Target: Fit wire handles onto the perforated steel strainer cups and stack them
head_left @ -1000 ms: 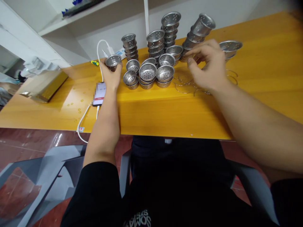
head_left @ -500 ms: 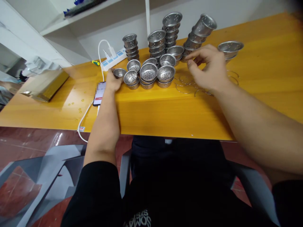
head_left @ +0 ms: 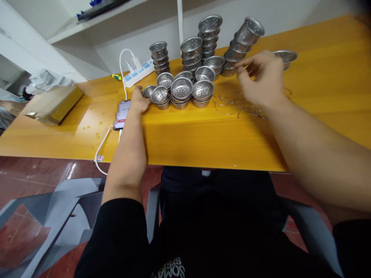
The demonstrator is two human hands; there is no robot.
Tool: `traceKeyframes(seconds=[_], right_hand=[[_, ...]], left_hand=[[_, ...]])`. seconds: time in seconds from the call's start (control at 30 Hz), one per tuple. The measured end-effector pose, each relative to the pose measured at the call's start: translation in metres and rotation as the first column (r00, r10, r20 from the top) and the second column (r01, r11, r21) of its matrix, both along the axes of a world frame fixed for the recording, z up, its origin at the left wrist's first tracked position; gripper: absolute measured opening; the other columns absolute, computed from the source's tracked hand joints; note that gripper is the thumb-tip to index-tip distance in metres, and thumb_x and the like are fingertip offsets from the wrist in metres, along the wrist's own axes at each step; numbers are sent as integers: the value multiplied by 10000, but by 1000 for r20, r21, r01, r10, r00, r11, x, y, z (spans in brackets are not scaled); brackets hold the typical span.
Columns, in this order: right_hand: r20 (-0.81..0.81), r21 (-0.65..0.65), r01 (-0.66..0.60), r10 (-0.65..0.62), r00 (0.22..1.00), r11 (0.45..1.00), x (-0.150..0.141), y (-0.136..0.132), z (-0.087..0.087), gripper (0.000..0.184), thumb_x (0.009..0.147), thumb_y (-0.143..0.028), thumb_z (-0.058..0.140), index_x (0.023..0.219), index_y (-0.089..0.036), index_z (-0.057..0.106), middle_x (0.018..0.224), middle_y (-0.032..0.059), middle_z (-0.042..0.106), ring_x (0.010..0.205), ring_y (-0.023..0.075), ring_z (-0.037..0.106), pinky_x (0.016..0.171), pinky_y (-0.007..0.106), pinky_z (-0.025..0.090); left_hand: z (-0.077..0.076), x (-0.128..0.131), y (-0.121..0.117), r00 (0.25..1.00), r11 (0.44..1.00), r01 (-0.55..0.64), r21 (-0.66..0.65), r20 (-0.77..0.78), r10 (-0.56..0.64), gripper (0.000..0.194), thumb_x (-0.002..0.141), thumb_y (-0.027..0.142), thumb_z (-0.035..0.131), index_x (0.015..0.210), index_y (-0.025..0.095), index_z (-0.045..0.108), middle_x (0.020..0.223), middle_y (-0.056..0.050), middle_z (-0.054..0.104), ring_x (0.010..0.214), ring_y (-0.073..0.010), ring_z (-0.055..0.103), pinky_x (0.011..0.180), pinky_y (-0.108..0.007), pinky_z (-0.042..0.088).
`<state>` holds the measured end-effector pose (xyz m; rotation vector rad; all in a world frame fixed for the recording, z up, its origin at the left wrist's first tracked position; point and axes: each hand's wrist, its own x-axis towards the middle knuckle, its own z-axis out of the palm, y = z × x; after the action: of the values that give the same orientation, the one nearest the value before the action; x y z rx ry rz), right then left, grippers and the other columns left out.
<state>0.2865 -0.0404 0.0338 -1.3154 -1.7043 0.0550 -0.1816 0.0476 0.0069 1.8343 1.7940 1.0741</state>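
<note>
My left hand (head_left: 140, 100) rests on the table, its thumb and forefinger apart. Beside its fingers is a small perforated metal cup (head_left: 149, 91), the leftmost of a cluster. Next to that cup stand more such cups, among them a short stack (head_left: 160, 96) and a wider one (head_left: 181, 90). My right hand (head_left: 261, 79) hovers over loose thin wire rings (head_left: 232, 104), palm down. Its forefinger and thumb point toward a leaning stack of cups (head_left: 239, 46), and I see nothing held between them. The other right fingers are curled and partly hidden.
Taller cup stacks (head_left: 191, 54) stand at the back by the white shelf. A single-looking cup (head_left: 286, 58) sits behind my right hand. To the left are a phone (head_left: 121, 114) with a cable, a power strip (head_left: 140, 73) and a cardboard box (head_left: 55, 104).
My right hand has drawn back to the right, away from the leaning stack. The small cup by my left hand has shifted slightly right, closer to its neighbours.
</note>
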Motion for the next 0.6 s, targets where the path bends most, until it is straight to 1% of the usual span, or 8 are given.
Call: traceKeyframes(seconds=[0.03,0.07,0.13,0.23,0.3,0.4,0.5,0.6], right_hand=[[-2,-13,33,-33,999,999,2,1,1,196,1032,-165,731,1151,-243,866,1150,136,806,984,279,753,917,452,643],[-6,-27,56,-56,998,998,3,1,3,194,1037,-163,729,1152,-244,862,1174,139,810,980,277,754,926,454,642],[-10,-50,74,-75,997,996,4,1,4,183,1042,-159,730,1149,-244,852,1192,145,811,986,277,756,937,452,639],[-4,-84,65,-65,998,994,1,-1,4,178,1051,-155,726,1155,-248,836,1200,141,802,1022,277,758,947,440,638],[7,-98,45,-45,999,994,-1,-3,3,175,1061,-160,720,1167,-242,833,1208,138,801,1048,275,755,956,431,636],[25,-105,10,-8,1000,994,-3,-4,2,174,1068,-171,727,1188,-221,843,1207,137,803,1039,263,752,952,419,632],[13,-107,24,-23,1000,994,-4,-4,2,180,1060,-151,734,1178,-217,852,1201,132,806,1010,253,749,943,415,628],[-1,-106,24,-24,1000,994,-5,-4,1,176,1048,-130,744,1148,-222,856,1166,125,807,1012,260,745,932,417,623]], left_hand=[[4,5,-4,999,998,-35,-47,-14,34,904,707,123,1019,1478,136,547,1213,-154,808,1265,-396,808,1254,-631,605],[9,11,-9,998,996,-49,-68,-38,46,893,708,101,1008,1475,132,552,1237,-161,807,1262,-393,810,1246,-617,612],[16,21,-17,994,997,-46,-66,-98,39,796,732,76,978,1424,105,586,1269,-189,799,1281,-409,804,1234,-610,618],[23,30,-26,989,997,-55,-55,-139,46,672,738,56,966,1320,119,636,1263,-189,797,1307,-426,792,1237,-598,614],[25,33,-29,989,997,-60,-56,-142,52,608,746,52,949,1265,155,651,1245,-165,804,1300,-418,791,1247,-596,608],[28,36,-32,985,997,-41,-65,-168,30,522,783,44,889,1228,171,650,1233,-155,807,1265,-406,794,1224,-597,627],[30,42,-35,982,997,-22,-71,-190,8,522,794,19,857,1254,148,649,1253,-169,799,1269,-398,793,1221,-570,635],[32,48,-37,977,996,-26,-87,-215,6,580,795,-11,840,1329,105,646,1306,-194,789,1322,-412,784,1254,-568,614]])
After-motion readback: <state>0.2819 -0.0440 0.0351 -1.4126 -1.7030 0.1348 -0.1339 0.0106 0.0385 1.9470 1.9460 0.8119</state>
